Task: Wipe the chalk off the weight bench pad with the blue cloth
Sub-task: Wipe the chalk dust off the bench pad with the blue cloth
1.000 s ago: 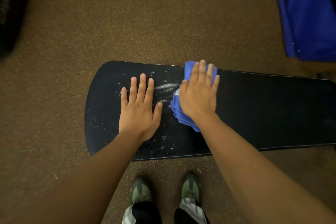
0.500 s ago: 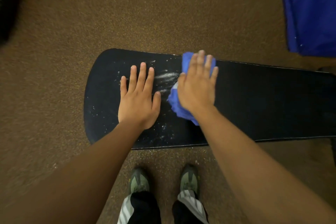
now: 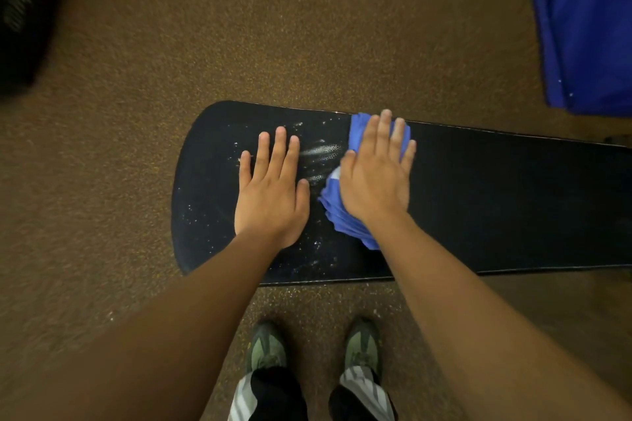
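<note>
The job looks part done at best. The weight bench pad (image 3: 496, 202) lies long across the floor (image 3: 273, 44), its rounded end to the person's left, and the stretch running off to the right of the hands shows dark and clean, with no white on it that can be made out. The chalk (image 3: 319, 151) sits toward the rounded end: a bright smear between the two hands near the far edge, fine specks scattered over the pad around the left hand, and more flecks along the near edge below the cloth. So, judging from how things lie, the whole rounded end is left to wipe, including whatever is under the left palm (that patch is hidden). The blue cloth (image 3: 342, 215) is bunched up on the pad about a third of the way in from the rounded end, spanning much of the width from the far edge toward the near one, with folds spilling out at the thumb side and by the wrist. The right hand (image 3: 374, 174) lies flat on top of it, palm down, fingers straight and close together, pointing at the far edge; it presses the cloth down, not pinching or clutching it. The left hand (image 3: 272, 191) rests flat on the bare pad just beside the cloth, fingers slightly spread and holding nothing, seemingly bracing. Both forearms reach forward from above the person's shoes (image 3: 266, 349), which stand on the floor near the pad's near edge.
</note>
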`<state>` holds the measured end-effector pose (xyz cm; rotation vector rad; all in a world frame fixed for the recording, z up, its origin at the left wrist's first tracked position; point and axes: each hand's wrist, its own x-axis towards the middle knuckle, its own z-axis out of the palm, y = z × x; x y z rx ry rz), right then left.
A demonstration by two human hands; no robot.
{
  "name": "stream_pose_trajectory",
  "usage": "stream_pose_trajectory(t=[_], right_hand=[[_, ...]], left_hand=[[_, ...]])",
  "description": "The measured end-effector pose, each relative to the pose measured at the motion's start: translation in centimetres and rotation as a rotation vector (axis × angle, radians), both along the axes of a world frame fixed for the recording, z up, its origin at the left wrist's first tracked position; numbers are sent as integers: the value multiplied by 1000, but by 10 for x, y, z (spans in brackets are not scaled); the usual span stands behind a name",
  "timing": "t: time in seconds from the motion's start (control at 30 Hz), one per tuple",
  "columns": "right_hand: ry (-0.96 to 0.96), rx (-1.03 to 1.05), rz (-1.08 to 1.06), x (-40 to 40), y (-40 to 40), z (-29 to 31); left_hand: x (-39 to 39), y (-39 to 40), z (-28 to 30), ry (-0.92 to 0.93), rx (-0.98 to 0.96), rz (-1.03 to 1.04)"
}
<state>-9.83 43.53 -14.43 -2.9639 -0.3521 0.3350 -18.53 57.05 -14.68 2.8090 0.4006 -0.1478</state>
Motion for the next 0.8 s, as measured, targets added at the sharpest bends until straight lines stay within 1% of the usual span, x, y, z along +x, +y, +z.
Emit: stream_pose_trajectory(t=[0.07,0.1,0.17,0.2,0.27,0.33,0.43,0.5,0.57,0.67,0.73,0.8], right_hand=[[-10,4,84,-8,9,0],[-14,1,174,-21,7,-1],[-23,-4,342,-51,-11,1],[-15,-10,385,-62,-25,1],[9,-34,372,-63,-48,1],[21,-49,283,-44,-49,2],[13,-26,85,-4,-8,2],[8,9,31,4,19,1],[-4,-1,130,-14,24,0],[14,-17,354,-72,-12,7],[38,-17,375,-91,-43,7],[46,-46,293,-76,-57,6]], left_hand=[[0,2,0,-13,-21,-3],[0,4,1,-26,-40,-6],[-1,9,3,-51,-63,-14],[-4,12,4,-52,-56,-18],[-12,17,5,-33,-11,-10],[-17,21,3,3,17,6],[-17,20,-1,24,30,15],[-16,19,-1,24,38,12],[-16,20,-1,22,39,9],[-17,20,0,18,26,13],[-17,20,0,15,27,16],[-18,19,-1,15,33,20]])
